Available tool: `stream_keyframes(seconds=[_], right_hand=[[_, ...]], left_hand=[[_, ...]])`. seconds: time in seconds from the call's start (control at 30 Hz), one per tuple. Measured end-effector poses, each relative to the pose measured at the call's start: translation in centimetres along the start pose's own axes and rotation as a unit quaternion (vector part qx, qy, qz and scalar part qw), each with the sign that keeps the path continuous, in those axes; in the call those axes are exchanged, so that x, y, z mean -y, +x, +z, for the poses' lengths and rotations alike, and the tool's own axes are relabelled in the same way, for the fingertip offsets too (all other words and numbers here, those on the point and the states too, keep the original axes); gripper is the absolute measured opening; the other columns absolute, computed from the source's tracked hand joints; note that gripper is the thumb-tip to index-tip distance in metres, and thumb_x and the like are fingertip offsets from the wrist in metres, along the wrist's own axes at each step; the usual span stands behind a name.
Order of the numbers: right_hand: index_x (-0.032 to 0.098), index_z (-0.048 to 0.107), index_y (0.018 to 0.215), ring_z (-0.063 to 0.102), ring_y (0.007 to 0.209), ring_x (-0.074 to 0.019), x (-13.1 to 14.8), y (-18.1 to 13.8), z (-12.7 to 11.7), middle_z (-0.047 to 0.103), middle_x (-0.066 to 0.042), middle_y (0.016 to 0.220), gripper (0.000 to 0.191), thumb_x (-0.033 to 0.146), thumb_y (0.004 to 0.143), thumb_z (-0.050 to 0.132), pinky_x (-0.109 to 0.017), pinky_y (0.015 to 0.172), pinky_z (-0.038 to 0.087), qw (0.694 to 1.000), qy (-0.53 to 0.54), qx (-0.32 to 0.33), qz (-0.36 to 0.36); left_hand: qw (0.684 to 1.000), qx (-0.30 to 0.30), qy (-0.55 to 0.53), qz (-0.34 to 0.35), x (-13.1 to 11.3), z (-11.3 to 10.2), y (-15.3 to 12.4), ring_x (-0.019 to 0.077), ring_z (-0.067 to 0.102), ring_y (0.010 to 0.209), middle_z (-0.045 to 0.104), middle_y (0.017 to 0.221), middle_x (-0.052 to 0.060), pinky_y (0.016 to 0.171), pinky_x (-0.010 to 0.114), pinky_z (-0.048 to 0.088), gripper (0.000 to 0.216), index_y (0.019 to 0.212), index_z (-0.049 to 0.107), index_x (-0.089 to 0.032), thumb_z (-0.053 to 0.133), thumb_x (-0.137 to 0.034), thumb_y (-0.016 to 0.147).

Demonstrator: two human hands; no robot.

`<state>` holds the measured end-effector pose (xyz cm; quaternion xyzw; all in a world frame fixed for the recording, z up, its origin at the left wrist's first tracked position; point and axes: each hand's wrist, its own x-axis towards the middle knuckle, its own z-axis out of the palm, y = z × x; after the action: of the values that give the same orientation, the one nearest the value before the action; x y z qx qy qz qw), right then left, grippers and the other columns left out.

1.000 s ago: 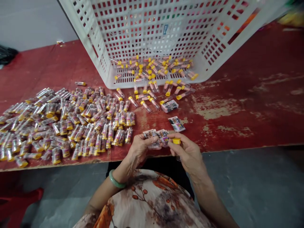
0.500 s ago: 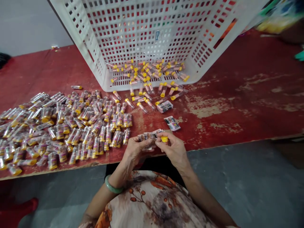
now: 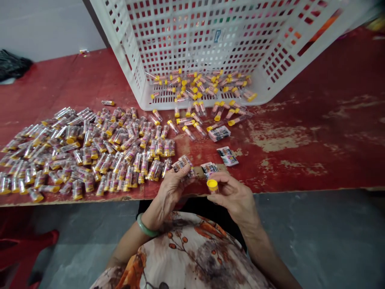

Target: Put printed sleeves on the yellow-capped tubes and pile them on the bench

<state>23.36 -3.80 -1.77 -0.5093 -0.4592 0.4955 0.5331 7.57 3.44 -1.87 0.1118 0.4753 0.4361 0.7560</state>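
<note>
My left hand [image 3: 174, 185] pinches a few small printed cards [image 3: 184, 164], fanned slightly, above the table's front edge. In my right hand [image 3: 236, 196] is a small clear tube with a yellow cap [image 3: 212, 185], its cap facing up toward me; the fingers cover most of its body. Just beyond the right fingers lies a small stack of printed cards [image 3: 208, 168] on the table. Another few cards [image 3: 227, 155] and a thicker card stack [image 3: 219, 133] lie farther off to the right.
A white plastic basket [image 3: 138, 80] lies on its side at the back, with yellow-capped tubes [image 3: 194, 90] inside and spilling out front. Many wrapped tubes [image 3: 99, 148] cover the left of the red table [image 3: 300, 160]. A red stool [image 3: 27, 245] stands below left.
My hands have moved apart; the right has drawn the capped tube away from the cards in the left. A card stack on the table now shows between them. The view has shifted slightly.
</note>
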Motion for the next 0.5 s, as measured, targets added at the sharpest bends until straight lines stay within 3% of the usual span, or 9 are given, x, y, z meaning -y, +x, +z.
stream_keyframes(seconds=[0.1, 0.2, 0.37, 0.5], right_hand=[[0.028, 0.069, 0.099, 0.061, 0.089, -0.0189, 0.6, -0.3, 0.9, 0.062, -0.004, 0.097, 0.025, 0.020, 0.075, 0.071, -0.031, 0.073, 0.052, 0.983, -0.126, -0.013, -0.129], [0.028, 0.067, 0.102, 0.062, 0.086, -0.0193, 0.6, -0.2, 1.6, 0.064, -0.004, 0.095, 0.027, 0.016, 0.079, 0.068, -0.033, 0.073, 0.052, 0.951, -0.225, -0.055, -0.206], [0.028, 0.063, 0.102, 0.063, 0.086, -0.0226, -0.1, 0.1, 2.1, 0.066, -0.005, 0.093, 0.029, 0.013, 0.078, 0.068, -0.040, 0.079, 0.052, 0.909, -0.284, -0.109, -0.284], [0.029, 0.062, 0.111, 0.062, 0.090, -0.0225, 0.3, 0.0, 1.8, 0.066, -0.005, 0.097, 0.037, 0.013, 0.078, 0.067, -0.040, 0.082, 0.051, 0.910, -0.275, -0.128, -0.284]], left_hand=[[1.000, 0.009, -0.018, -0.019, 0.2, 0.3, -0.3, 0.0140, 0.065, 0.062, 0.069, 0.075, 0.003, 0.062, 0.027, 0.055, 0.036, 0.080, 0.065, -0.014, 0.087, -0.029, 0.055], [0.998, 0.039, -0.029, -0.032, 0.4, 0.8, -1.0, 0.0143, 0.064, 0.060, 0.069, 0.074, 0.004, 0.062, 0.028, 0.055, 0.036, 0.081, 0.065, -0.012, 0.085, -0.032, 0.058], [0.998, 0.060, -0.033, -0.017, 0.9, 1.0, -1.6, 0.0144, 0.065, 0.064, 0.070, 0.078, 0.004, 0.061, 0.027, 0.055, 0.033, 0.083, 0.066, -0.012, 0.084, -0.029, 0.061], [0.999, 0.039, -0.035, -0.003, 1.3, 0.9, -1.3, 0.0142, 0.065, 0.064, 0.070, 0.078, 0.003, 0.061, 0.027, 0.055, 0.033, 0.085, 0.066, -0.013, 0.083, -0.030, 0.062]])
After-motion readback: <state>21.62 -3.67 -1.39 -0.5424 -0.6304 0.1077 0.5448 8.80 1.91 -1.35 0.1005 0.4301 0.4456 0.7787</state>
